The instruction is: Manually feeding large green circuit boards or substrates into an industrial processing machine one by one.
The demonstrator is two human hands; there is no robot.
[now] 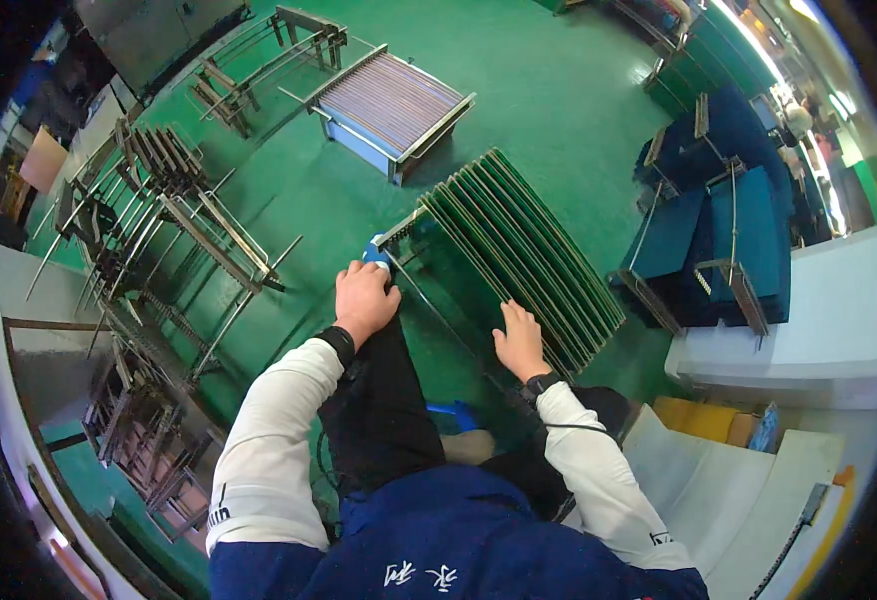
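Nearest us: dark blue jacket with white sleeves, black trousers, both forearms reaching forward from the lower edge. Our left hand (364,298) is closed over the near corner of a metal rack frame (409,232), knuckles up, with a small blue piece (376,254) just beyond the fingers; whether the hand grips the frame or only presses on it, we cannot tell. Our right hand (520,338) lies open, fingers spread flat, on the near edge of the row of green panels (524,245).

The panels stand on edge, close together and tilted, in that rack on the green floor (539,90), directly ahead of us between the two hands and slightly right.

Left of us: a cluster of empty metal racks (164,215) with thin rods sticking out, and grey bins along the wall.

Right: dark blue panels (724,230) stacked in frames, beside a white bench (809,330).

Farthest: a low trolley (394,105) loaded with flat brownish sheets, more empty frames behind it.
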